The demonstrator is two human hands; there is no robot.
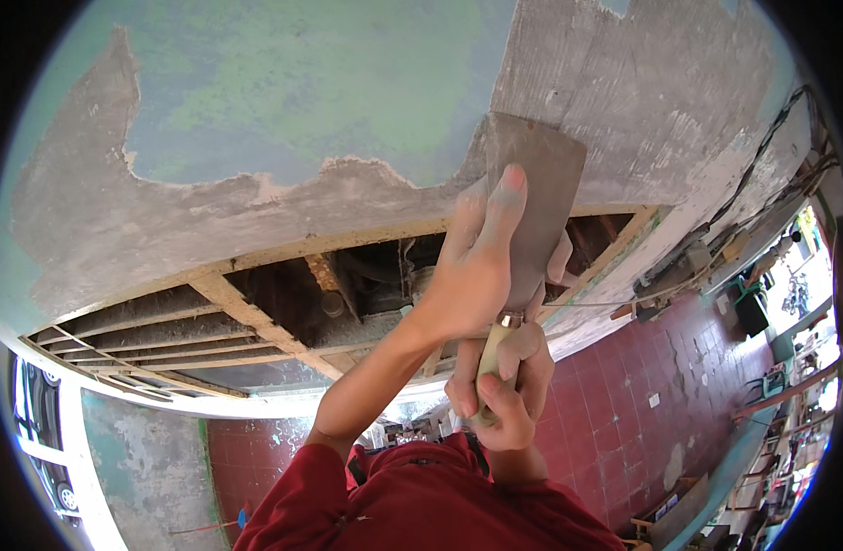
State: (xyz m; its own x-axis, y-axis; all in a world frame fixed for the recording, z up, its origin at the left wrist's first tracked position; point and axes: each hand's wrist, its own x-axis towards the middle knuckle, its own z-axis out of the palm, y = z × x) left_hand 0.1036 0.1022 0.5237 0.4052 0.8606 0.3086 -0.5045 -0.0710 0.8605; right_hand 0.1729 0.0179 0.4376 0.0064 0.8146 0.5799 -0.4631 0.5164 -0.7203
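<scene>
A wide-bladed scraper [539, 197] with a flat grey blade and a cream handle is in both my hands. My right hand [509, 381] is closed around the handle, below the metal collar. Higher up, my left hand [477, 262] grips the blade, its thumb lying along the near face; fingertips show past the blade's right edge. The blade's far edge meets, or lies very close to, the wall surface [614, 101], where bare grey plaster shows. To the left, green-blue paint [320, 83] ends in a ragged, peeled border. Whitish dust coats my fingers.
A wooden frame [247, 312] with dark openings and slats runs below the plaster. Black cables [761, 151] hang along the right side. Red floor tiles [614, 404] lie beneath, with chairs and clutter at far right. A parked car [50, 432] shows at far left.
</scene>
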